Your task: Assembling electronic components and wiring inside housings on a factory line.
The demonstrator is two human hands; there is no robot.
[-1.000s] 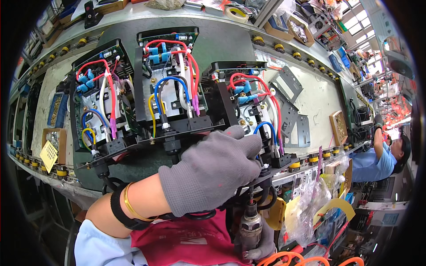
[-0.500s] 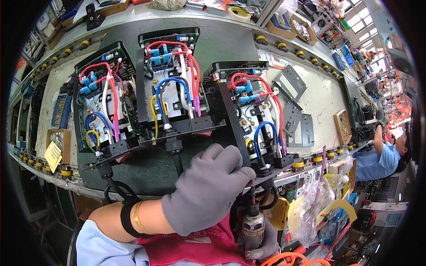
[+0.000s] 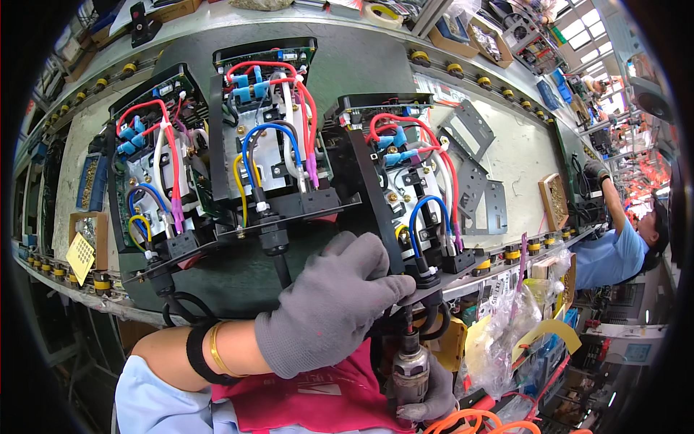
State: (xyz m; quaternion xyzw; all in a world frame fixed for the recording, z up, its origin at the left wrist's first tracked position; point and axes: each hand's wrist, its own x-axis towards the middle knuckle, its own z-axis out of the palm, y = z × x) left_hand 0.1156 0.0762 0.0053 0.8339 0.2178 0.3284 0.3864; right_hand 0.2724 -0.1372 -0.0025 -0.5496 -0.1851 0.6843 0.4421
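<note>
Three black metal housings with open fronts stand side by side: a left one [image 3: 152,163], a middle one [image 3: 217,123] and a right one [image 3: 365,170]. Each holds a circuit board and red, blue, white and yellow wires, with a black cable gland at its lower edge. My left hand [image 3: 332,304], in a grey glove, is closed on the lower left corner of the right housing, thumb along the edge. Below that edge, my right hand [image 3: 437,394], also gloved, grips a power screwdriver [image 3: 410,372] pointing upward. Its bit reaches the underside of the panel by the cable gland; the exact contact is hidden.
Flat grey metal plates [image 3: 470,188] lie right of the housings, near a cardboard box of small brass parts [image 3: 554,202]. A blue bin [image 3: 92,181] sits at the left. Orange hose [image 3: 470,419] coils at the lower right, below plastic bags [image 3: 506,325]. A co-worker [image 3: 614,253] works further right.
The housings and bench have shifted slightly left and up in the picture. Both hands keep the same hold, the screwdriver still under the right housing. The co-worker's arm and head have moved.
</note>
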